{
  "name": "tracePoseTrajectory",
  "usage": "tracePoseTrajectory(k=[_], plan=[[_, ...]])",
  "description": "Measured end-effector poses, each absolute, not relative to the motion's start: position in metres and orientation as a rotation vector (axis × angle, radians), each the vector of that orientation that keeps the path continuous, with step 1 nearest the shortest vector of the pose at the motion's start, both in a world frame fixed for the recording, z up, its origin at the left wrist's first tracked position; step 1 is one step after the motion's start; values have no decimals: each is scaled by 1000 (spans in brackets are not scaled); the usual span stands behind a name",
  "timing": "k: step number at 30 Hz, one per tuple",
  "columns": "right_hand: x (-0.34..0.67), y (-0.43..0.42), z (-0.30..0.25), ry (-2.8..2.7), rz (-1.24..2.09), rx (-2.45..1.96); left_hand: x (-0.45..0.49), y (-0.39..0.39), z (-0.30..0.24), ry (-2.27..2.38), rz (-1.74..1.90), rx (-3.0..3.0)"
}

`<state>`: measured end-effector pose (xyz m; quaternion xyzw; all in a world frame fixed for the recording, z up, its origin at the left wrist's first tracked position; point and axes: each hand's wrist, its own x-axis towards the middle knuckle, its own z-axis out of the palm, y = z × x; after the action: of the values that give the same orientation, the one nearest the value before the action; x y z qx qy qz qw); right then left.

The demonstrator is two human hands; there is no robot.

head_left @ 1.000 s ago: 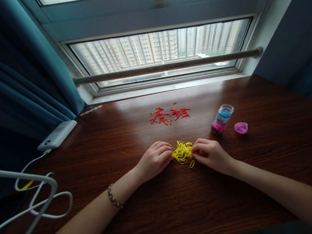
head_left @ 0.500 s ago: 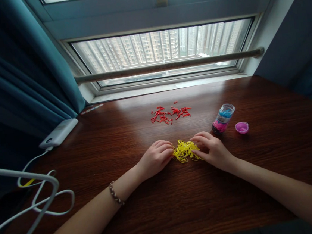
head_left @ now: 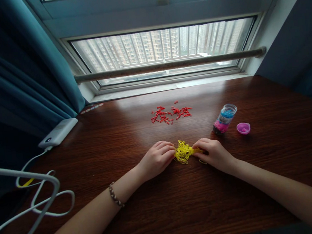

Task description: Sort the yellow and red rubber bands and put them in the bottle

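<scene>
A tangled heap of yellow rubber bands lies on the dark wooden table between my two hands. My left hand is at the heap's left edge, fingers together and closed on the bands there; its fingertips are partly hidden. On the other side, my right hand pinches some yellow bands between thumb and fingers, with a few loops showing beneath and between them. Further back lie two loose clusters of small red bands, apart from both hands.
Right of the heap, a clear jar with pink, blue and dark contents stands beside a small purple cup-shaped lid. A white power bank with a white cable sits at left. A window with a metal rail borders the table's back.
My right hand has closed from a spread grasp to a pinch on the heap's right side, gathering some yellow bands. My left hand stays nearly in place.
</scene>
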<state>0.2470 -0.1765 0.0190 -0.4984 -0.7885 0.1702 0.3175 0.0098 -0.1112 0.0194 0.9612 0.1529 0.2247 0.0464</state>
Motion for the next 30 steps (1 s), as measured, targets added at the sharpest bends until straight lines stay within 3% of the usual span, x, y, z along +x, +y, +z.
tracePoseTrajectory(k=[30], plan=[[254, -179, 50, -1462, 785, -1295, 9, -111, 18, 459, 682, 2942]])
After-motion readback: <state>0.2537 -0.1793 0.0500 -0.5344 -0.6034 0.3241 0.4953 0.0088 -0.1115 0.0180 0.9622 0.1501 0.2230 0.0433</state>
